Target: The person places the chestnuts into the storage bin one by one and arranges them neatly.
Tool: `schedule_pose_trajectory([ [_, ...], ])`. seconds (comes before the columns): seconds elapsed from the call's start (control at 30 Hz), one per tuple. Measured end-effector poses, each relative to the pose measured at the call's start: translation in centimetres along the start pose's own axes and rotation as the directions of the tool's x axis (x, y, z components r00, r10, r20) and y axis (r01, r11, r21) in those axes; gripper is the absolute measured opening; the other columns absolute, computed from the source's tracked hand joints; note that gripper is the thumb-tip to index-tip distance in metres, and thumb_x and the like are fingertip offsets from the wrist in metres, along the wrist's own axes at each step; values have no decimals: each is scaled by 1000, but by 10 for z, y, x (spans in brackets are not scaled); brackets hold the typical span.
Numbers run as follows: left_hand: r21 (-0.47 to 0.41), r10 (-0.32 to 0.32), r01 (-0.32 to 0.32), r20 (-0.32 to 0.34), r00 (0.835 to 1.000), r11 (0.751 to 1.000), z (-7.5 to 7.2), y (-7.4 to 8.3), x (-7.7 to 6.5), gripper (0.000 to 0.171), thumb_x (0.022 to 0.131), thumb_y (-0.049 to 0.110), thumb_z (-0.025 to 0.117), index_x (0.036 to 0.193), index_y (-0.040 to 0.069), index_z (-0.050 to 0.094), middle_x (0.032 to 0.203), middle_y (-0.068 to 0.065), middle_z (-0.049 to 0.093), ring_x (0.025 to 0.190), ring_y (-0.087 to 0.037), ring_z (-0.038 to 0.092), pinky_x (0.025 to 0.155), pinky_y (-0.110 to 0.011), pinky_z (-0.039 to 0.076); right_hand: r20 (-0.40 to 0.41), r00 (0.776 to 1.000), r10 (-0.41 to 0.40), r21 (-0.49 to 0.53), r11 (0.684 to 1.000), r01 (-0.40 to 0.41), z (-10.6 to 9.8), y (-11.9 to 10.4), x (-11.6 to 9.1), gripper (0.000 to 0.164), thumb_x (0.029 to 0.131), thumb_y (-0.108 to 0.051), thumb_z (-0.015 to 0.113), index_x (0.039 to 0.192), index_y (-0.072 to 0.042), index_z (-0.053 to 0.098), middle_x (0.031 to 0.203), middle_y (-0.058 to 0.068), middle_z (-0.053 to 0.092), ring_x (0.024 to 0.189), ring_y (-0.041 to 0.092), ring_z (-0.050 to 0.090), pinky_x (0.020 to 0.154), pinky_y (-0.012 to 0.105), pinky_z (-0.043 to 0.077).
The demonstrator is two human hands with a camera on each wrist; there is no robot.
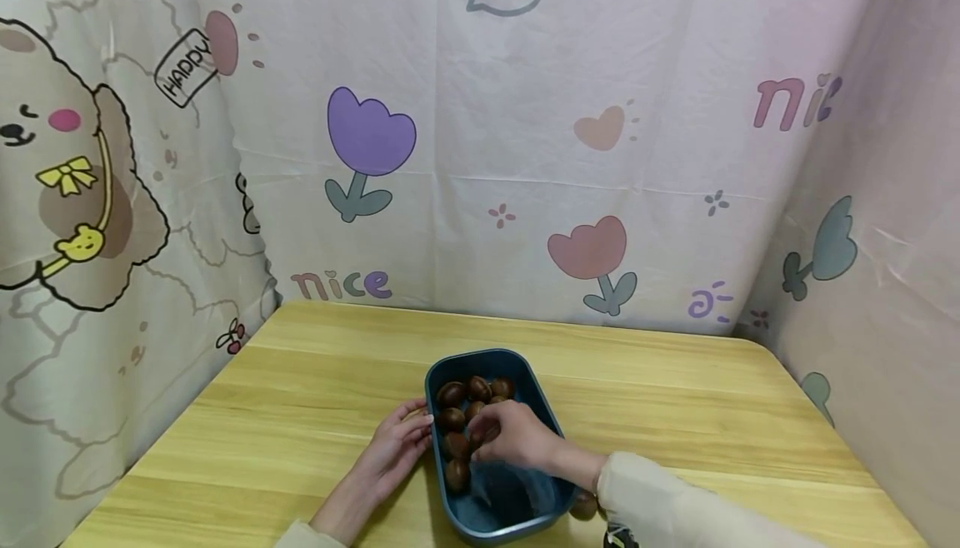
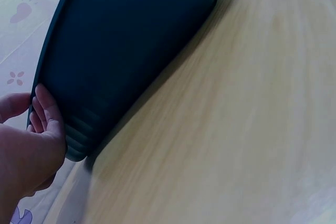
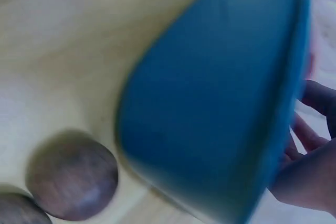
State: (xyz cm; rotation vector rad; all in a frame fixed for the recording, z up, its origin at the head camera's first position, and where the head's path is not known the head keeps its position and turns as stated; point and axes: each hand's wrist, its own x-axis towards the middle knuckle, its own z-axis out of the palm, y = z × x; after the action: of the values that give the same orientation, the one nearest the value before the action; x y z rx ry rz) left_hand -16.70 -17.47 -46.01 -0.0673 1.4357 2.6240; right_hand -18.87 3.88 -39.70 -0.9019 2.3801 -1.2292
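Note:
A deep blue plastic box (image 1: 495, 527) with rounded corners stands on the table and holds several glossy brown chestnuts (image 1: 452, 394), gathered toward its far end and left side. My left hand (image 1: 393, 452) rests against the outside of the box's left wall, thumb and fingers right at the rim. In the left wrist view those fingers (image 2: 48, 106) lie along the dark wall. My right hand (image 1: 517, 435) reaches over the right rim into the box, its bent fingers and thumb pinching a chestnut, which they partly hide. From the right wrist, the box wall covers the fingertips' work.
Outside the box, close to its right side, lie chestnuts (image 3: 73, 176) on the wood-patterned table (image 1: 337, 365). One of them is half hidden beneath the right forearm in the head view. A printed cloth (image 1: 480, 115) hangs behind the table and along both sides.

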Motion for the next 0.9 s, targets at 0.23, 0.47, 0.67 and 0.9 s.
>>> schedule_pose_trajectory([
  [0.23,0,1,-1,13,1000,1000,0,-1,0,25,94,-5,47,118,-3,41,96,-6,58,83,-11,56,76,-25,47,-82,996,-21,52,998,25,-20,-7,-1,21,85,-6,72,105,1,68,92,8,68,81,14,63,70,25,51],
  [0.47,-11,-12,12,35,999,1000,1,0,1,25,95,-5,46,119,-2,40,97,-5,59,85,-11,56,78,-25,47,-153,988,-11,92,995,25,-41,5,-17,25,88,-9,70,110,0,67,103,14,67,91,20,62,75,29,51],
  [0.67,2,-15,15,9,1000,1000,0,0,1,25,95,-5,46,119,-2,40,100,-5,59,86,-11,57,78,-25,47,-228,973,27,113,994,-1,-54,27,-41,30,87,-8,71,113,5,65,105,18,66,94,25,62,76,30,51],
  [0.9,8,-24,24,0,1000,1000,-1,0,2,24,96,-5,45,119,-1,41,98,-4,57,85,-11,56,78,-25,47,-311,933,182,189,974,-127,-61,53,-68,30,87,-8,71,113,6,64,105,15,67,95,25,61,77,33,51],
])
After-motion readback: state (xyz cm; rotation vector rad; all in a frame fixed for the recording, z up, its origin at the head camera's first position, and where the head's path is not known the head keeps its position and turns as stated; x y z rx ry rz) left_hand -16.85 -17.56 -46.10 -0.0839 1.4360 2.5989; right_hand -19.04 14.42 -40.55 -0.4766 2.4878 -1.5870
